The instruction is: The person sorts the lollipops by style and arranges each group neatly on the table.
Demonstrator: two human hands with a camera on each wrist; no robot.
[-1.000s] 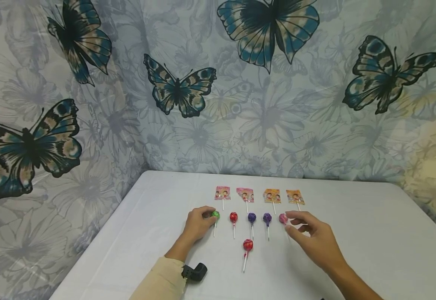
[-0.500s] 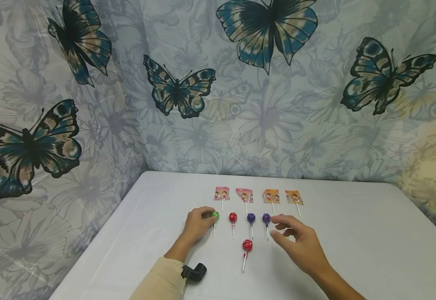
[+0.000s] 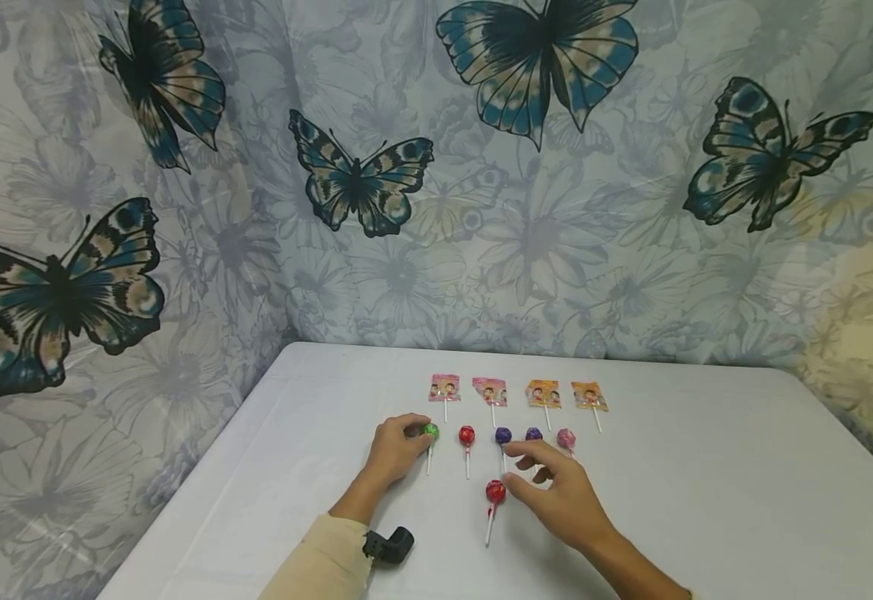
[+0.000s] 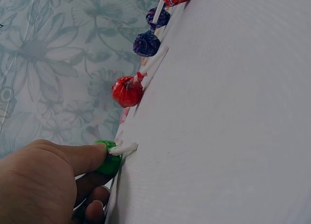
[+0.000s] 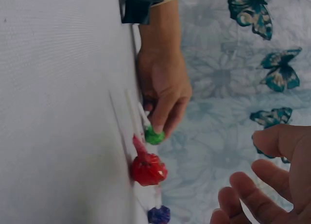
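My left hand (image 3: pixel 398 450) pinches the green lollipop (image 3: pixel 432 431) by its round head, at the left end of a row on the white table; the left wrist view shows thumb and fingers on its green wrapper (image 4: pixel 109 161). My right hand (image 3: pixel 559 496) holds nothing, thumb and fingers apart. It hovers near the front red lollipop (image 3: pixel 495 492), partly covering the sticks of two purple lollipops (image 3: pixel 503 435). Between green and purple lies another red lollipop (image 3: pixel 467 435). A pink lollipop (image 3: pixel 566 438) ends the row, its stick partly hidden behind the right hand.
Behind the row lie flat lollipops in pink wrappers (image 3: pixel 489 391) and orange wrappers (image 3: pixel 544 393), sticks pointing toward me. A black band with a camera (image 3: pixel 389 546) sits on the left wrist. Butterfly-patterned cloth (image 3: pixel 406 283) hangs behind and left of the table (image 3: pixel 744 467).
My right hand has moved left and nearer, away from the pink lollipop, past the purple ones to beside the front red one. The left hand stays on the green lollipop.
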